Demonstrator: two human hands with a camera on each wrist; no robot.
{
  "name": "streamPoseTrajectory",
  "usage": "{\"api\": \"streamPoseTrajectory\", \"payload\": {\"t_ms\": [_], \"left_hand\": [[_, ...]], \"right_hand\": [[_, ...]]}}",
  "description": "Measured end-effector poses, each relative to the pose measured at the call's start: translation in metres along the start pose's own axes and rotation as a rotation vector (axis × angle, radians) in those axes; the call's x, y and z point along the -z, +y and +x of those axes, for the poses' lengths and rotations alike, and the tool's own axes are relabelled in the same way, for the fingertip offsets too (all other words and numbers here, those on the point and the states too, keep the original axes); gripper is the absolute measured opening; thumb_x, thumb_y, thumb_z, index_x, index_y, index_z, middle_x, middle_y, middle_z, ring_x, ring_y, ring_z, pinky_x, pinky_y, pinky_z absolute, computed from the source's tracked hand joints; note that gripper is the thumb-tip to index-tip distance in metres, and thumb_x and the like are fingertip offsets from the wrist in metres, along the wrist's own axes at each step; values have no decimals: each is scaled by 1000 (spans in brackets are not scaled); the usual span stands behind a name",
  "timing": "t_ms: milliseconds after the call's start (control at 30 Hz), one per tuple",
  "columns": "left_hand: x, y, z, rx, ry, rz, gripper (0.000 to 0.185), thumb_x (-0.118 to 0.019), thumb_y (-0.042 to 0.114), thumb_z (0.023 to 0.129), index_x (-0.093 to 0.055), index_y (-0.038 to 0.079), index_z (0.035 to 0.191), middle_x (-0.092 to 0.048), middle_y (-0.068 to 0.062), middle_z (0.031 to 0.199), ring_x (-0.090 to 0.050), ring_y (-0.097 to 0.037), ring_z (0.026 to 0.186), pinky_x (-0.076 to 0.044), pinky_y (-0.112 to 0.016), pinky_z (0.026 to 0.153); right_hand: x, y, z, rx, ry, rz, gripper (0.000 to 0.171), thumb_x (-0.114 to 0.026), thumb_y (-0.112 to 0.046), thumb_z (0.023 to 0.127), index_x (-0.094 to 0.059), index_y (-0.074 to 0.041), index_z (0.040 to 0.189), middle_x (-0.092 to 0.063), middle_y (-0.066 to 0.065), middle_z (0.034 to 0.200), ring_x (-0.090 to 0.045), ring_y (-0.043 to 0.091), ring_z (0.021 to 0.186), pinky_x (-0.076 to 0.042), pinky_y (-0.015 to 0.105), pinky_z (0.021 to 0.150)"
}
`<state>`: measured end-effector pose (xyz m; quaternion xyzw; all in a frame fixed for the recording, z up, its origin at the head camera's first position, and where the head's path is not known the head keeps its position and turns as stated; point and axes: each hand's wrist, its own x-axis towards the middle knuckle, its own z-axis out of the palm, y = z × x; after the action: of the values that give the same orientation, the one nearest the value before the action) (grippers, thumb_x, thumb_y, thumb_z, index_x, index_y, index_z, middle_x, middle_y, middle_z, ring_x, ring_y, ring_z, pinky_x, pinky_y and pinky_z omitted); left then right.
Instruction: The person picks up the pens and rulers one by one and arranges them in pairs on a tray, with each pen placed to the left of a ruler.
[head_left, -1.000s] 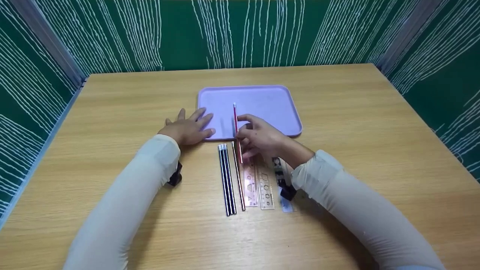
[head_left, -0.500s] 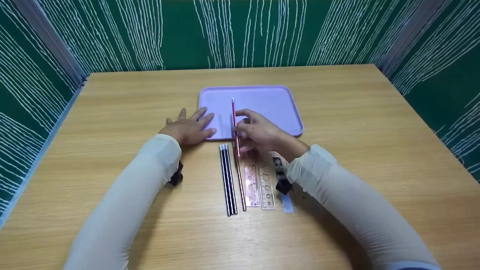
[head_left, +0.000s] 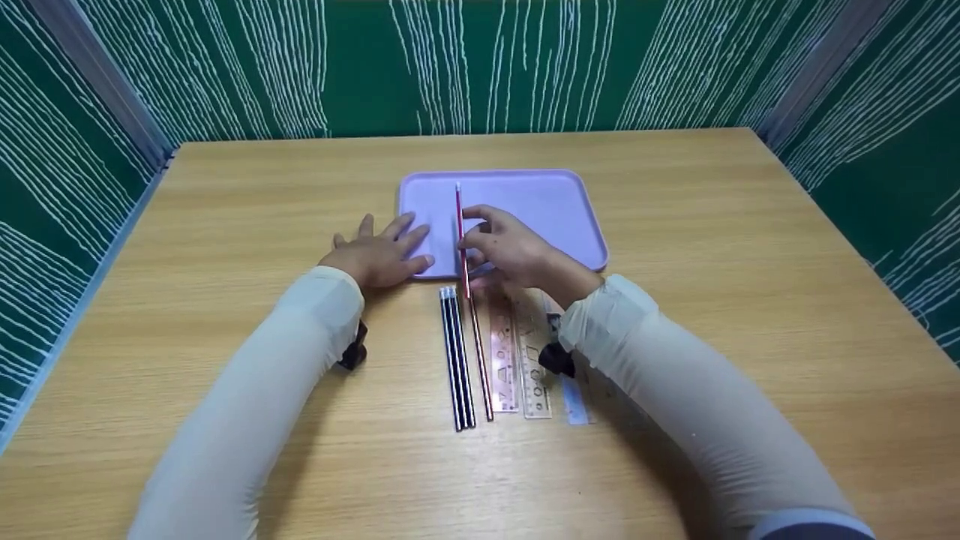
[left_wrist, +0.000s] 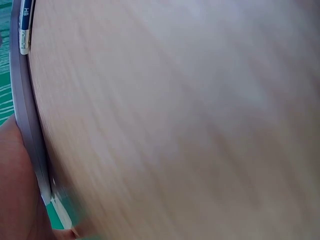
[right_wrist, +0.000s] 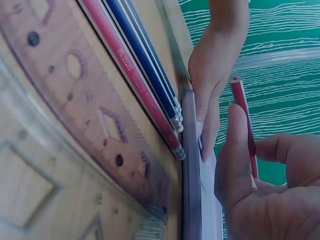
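Observation:
My right hand pinches a red pencil between thumb and fingers, its white-tipped end pointing toward the far side. This pencil is held above the near part of the lilac tray. At the tray's near left corner my left hand rests with fingers spread over the rim. In the right wrist view, the held pencil shows clear of the tray surface. On the table in front of the tray lie dark blue pencils side by side, with another red pencil to their right.
Right of the pencils lie a pink stencil ruler, a clear stencil ruler and a bluish ruler, partly hidden under my right forearm. Green walls with white lines border the wooden table.
My right hand has moved away from me and slightly left, carrying the red pencil farther over the tray. My left hand stays at the tray's corner.

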<state>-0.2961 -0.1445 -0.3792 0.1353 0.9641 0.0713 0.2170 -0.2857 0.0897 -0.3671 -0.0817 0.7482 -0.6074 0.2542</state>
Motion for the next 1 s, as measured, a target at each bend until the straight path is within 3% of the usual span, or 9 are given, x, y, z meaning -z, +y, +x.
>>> {"api": "streamPoseTrajectory", "payload": {"t_ms": [1000], "left_hand": [[-1, 0, 3, 14, -2, 15, 73, -24, 79, 97, -2, 51, 161, 11, 13, 173, 14, -50, 155, 2, -84, 112]], "right_hand": [[-7, -3, 32, -13, 43, 15, 61, -55, -14, 103, -32, -19, 159, -55, 15, 130, -65, 26, 95, -64, 36, 64]]}}
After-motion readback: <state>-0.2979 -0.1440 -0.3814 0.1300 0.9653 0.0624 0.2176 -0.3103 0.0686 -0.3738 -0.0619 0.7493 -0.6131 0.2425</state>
